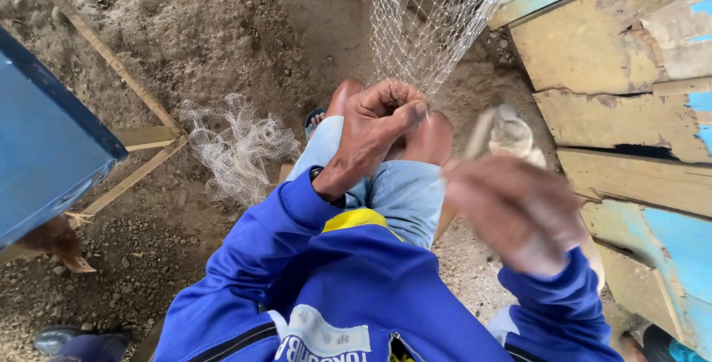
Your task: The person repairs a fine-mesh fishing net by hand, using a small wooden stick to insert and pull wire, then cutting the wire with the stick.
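A white fishing net (426, 17) hangs stretched from above down to my knees. My left hand (374, 128) is closed on the net's lower edge, pinching the mesh just above my bare knee. My right hand (519, 210), blurred by motion, holds a pale netting needle (504, 136) wound with light twine, a little to the right of the net. I sit in a blue jacket and light blue shorts.
A loose heap of net (237, 147) lies on the sandy ground at left. A blue box (44, 139) and wooden slats (104, 54) stand at far left. Weathered yellow and blue planks (630, 110) fill the right side. A shoe (59, 338) shows at bottom left.
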